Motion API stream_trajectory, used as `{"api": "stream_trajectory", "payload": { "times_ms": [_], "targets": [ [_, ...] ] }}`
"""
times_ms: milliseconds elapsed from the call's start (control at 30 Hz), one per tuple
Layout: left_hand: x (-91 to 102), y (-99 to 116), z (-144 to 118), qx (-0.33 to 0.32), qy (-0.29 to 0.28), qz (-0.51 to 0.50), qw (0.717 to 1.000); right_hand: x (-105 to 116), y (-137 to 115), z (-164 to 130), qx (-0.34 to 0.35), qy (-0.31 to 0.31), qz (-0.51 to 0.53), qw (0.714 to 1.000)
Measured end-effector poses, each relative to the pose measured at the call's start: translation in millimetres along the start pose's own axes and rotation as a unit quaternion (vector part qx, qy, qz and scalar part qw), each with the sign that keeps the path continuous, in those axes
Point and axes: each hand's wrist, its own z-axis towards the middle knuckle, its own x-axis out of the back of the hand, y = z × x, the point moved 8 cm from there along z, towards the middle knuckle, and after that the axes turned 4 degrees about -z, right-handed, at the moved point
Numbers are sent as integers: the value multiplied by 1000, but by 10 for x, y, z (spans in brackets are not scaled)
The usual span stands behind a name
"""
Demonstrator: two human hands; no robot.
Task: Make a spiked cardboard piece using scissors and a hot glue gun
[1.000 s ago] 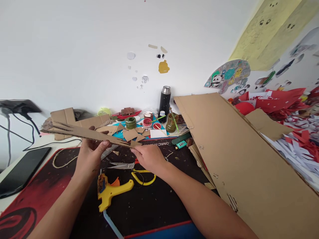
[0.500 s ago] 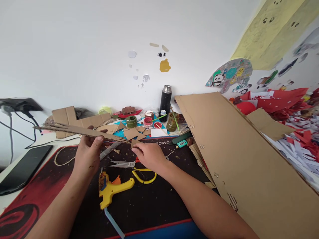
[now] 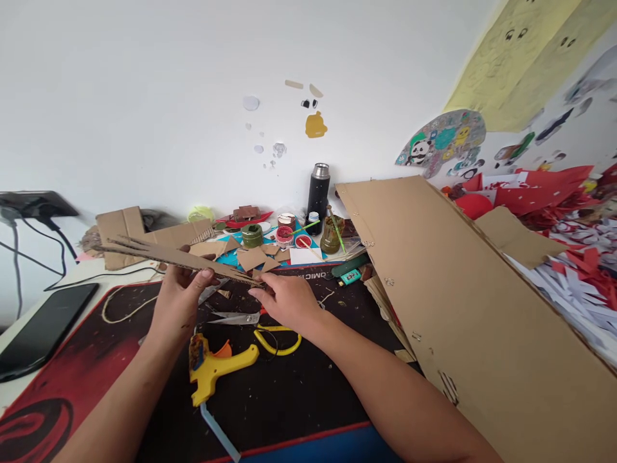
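Cardboard strip [image 3: 168, 256], long and narrow, hangs in the air above the tabletop [image 3: 299, 399], roughly level, its far end slit into thin prongs that point toward the wall. Left hand [image 3: 180, 302] is closed around it near the middle, thumb on top, fingers curled below. Right hand [image 3: 284, 301] pinches the near, pointed tip, thumb and forefinger closed on the cardboard.

Directly below lie scissors [image 3: 250, 321] with yellow handles, blades open, and a yellow glue gun [image 3: 214, 366] on the dark mat [image 3: 67, 373]. Loose cardboard triangles [image 3: 253, 258] sit just beyond, with small paint pots [image 3: 284, 235], a green jar [image 3: 252, 235] and a black flask [image 3: 319, 188] near the wall. A large cardboard sheet [image 3: 463, 302] leans in from the right.

Judging from the grip, steadiness looks like the thing to mind here: the strip is thin and long, so a firm middle hold keeps it from sagging while the tip is worked. The pronged end looks fragile; best kept clear of the clutter behind.
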Motion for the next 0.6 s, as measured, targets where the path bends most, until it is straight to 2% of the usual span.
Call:
{"api": "stream_trajectory", "payload": {
  "times_ms": [200,600],
  "targets": [
    [-50,30,-9,-5,-19,3,1000,0,-33,-3,18,-5,-17,1000],
    [5,-10,1,0,1,-1,1000,-13,-46,-7,29,-4,-32,999]
  ]
}}
